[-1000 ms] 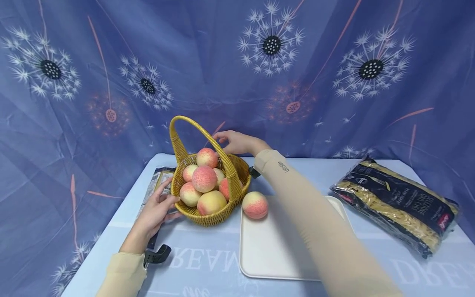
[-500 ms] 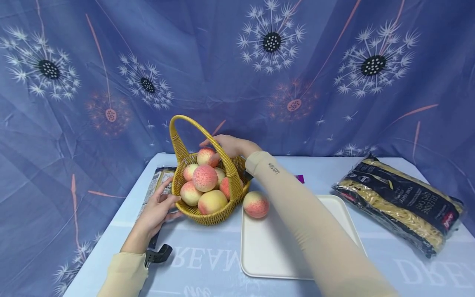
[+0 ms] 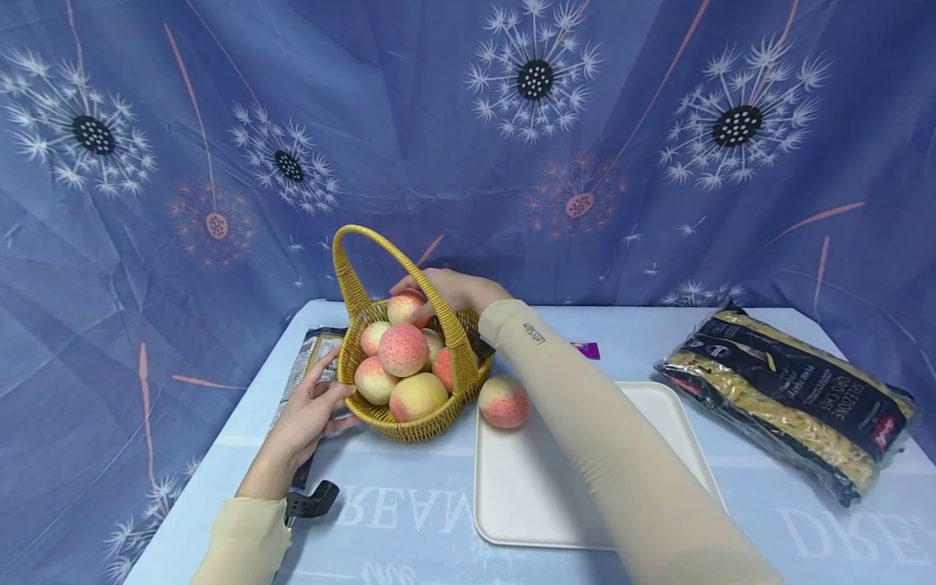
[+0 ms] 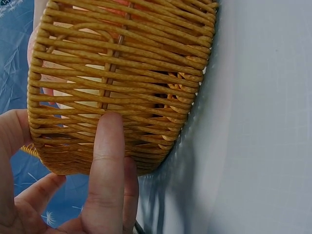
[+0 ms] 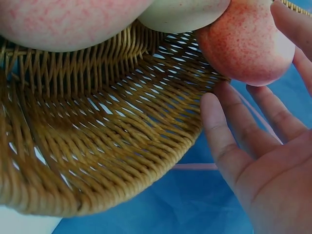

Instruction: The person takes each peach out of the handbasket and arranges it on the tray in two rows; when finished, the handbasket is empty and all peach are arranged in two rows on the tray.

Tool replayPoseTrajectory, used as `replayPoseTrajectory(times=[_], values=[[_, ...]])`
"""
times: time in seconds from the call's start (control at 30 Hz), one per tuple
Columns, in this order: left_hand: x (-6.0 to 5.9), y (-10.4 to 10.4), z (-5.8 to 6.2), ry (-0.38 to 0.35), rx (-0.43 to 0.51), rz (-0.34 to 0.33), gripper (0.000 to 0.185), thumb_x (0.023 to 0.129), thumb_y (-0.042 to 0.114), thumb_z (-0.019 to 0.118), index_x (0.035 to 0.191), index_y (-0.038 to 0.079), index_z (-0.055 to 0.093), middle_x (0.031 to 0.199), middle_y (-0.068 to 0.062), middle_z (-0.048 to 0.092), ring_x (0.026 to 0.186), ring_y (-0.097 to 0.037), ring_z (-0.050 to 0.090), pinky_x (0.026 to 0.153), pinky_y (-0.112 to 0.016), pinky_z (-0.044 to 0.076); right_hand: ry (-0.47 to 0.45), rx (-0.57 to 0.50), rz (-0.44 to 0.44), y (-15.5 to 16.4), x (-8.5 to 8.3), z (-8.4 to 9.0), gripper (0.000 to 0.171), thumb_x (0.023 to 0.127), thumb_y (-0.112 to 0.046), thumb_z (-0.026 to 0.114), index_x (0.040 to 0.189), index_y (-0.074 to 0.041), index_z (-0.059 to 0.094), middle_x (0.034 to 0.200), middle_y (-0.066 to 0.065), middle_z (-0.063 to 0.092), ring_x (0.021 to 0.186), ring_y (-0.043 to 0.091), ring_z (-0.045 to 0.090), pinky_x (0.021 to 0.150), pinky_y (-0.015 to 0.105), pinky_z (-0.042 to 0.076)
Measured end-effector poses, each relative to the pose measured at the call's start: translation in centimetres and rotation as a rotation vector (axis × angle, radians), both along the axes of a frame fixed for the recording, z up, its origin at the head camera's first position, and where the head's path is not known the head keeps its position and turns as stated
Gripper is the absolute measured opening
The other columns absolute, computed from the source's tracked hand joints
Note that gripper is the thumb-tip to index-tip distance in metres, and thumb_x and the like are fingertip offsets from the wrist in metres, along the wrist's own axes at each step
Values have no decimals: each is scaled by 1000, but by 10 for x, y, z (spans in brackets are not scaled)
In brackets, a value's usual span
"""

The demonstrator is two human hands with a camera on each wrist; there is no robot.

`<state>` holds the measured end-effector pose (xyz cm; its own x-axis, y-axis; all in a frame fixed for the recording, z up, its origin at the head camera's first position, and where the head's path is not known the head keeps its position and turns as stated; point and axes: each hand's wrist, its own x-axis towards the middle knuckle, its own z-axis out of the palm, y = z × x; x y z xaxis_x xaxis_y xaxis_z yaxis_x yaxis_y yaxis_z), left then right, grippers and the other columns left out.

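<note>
The right hand [image 3: 455, 290] is curved about the rearmost pink-and-cream peach [image 3: 406, 308] at the back of the heaped yellow woven wicker basket [image 3: 420, 426], reached in past the arched handle [image 3: 380, 244]; in the right wrist view the fingers [image 5: 229, 141] are seen spread beside that fruit and touching it, so it is cupped rather than firmly clasped, and no lift off the pile can be made out; the left hand [image 3: 310, 413] is laid with straight fingers [image 4: 108, 161] against the basket's near-left wall, apparently so that the basket is kept steady while the fruit is handled; nothing is gripped by it. The basket is set on the pale blue tablecloth [image 3: 409, 520] near the table's left side, with several more peaches piled in it; one loose peach [image 3: 503, 401] is placed on the far-left corner of the white rectangular tray [image 3: 526, 496], just beside the basket; a flat printed packet [image 3: 307, 361] is partly covered by the basket's left side; a dark cellophane bag of yellow pasta [image 3: 786, 398] is laid well apart to the right; a blue dandelion-patterned curtain [image 3: 468, 122] is hung behind.
</note>
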<state>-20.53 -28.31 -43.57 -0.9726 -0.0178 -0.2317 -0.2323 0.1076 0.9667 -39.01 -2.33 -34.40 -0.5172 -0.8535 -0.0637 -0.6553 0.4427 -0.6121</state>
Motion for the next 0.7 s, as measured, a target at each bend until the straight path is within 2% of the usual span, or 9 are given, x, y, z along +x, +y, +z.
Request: replayPoseTrajectory(times=[0.2, 0.33, 0.7], values=[[0, 0, 0, -7, 5, 0, 84, 106, 7, 57, 174, 35, 16, 135, -18, 49, 100, -15, 74, 89, -35, 69, -68, -33, -43, 0, 7, -4, 65, 101, -26, 72, 162, -18, 49, 162, 6, 52, 153, 26, 46, 128, 42, 41], [0, 0, -1, -13, 8, 3, 84, 105, 7, 57, 174, 36, 16, 136, -19, 48, 100, -15, 74, 89, -35, 69, -87, -70, -81, -1, 12, -6, 59, 100, -23, 72, 156, -20, 53, 155, 5, 57, 147, 24, 51, 124, 42, 43], [-1, -1, -1, -12, 16, 3, 85, 106, 8, 59, 173, 37, 17, 134, -18, 48, 102, -16, 74, 89, -35, 69, -38, -119, -95, -4, 12, -11, 54, 98, -19, 74, 149, -15, 57, 141, 4, 63, 130, 22, 58, 114, 40, 48]])
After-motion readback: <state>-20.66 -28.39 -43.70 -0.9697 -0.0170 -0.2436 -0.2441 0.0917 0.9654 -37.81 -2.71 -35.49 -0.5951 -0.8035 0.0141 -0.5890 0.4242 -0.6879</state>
